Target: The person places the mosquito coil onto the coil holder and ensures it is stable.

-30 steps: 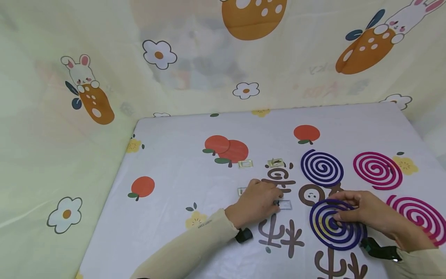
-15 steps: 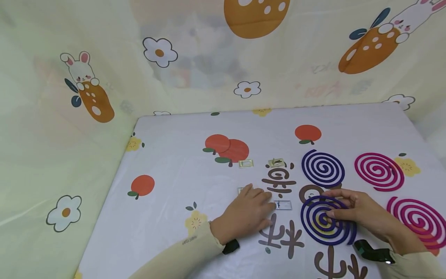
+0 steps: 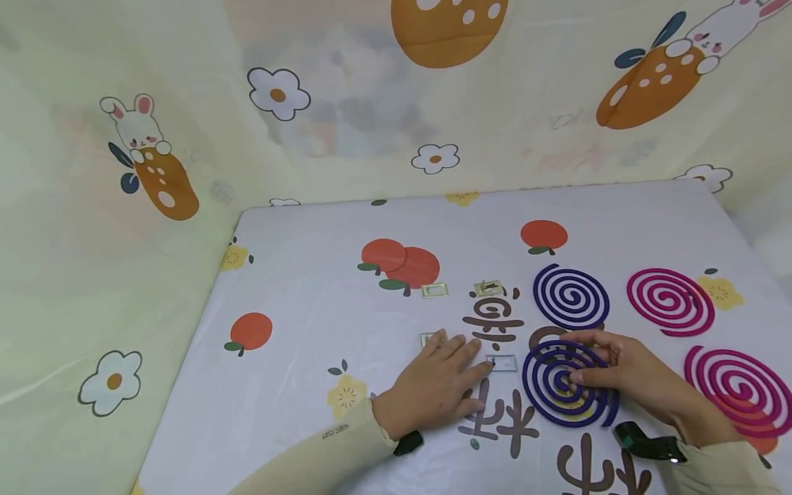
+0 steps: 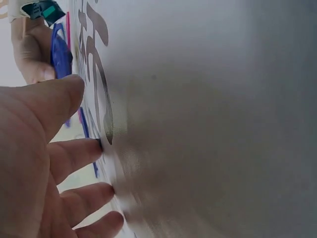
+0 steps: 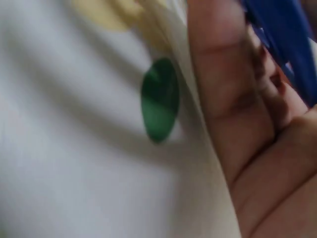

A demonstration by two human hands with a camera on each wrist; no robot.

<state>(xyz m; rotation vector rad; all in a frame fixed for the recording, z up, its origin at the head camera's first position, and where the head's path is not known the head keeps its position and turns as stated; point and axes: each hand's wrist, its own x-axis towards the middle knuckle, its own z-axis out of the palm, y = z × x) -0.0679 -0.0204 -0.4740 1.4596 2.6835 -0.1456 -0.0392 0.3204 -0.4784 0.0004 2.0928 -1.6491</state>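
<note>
In the head view my right hand [image 3: 637, 378] pinches a dark blue mosquito coil [image 3: 533, 385] between thumb and fingers, a little above the cloth. Part of that blue coil [image 5: 285, 39] shows at the upper right of the right wrist view. My left hand [image 3: 433, 385] lies palm down with spread fingers, low over the cloth. Its index fingertip is right at a thin metal coil stand [image 3: 506, 364]. A second metal stand [image 3: 426, 339] is partly hidden behind the same hand. Those spread fingers [image 4: 81, 201] reach to the cloth in the left wrist view.
Two more small stands, one plain [image 3: 435, 290] and one with a raised piece [image 3: 489, 287], lie farther back. Another blue coil [image 3: 572, 297] rests behind the held one. Two pink coils, the far one [image 3: 670, 302] and the near one [image 3: 739, 392], lie at the right.
My left hand has drawn back to the left from the near stand, its fingers now spread and the stand more exposed. My right hand has carried the blue coil slightly left.
</note>
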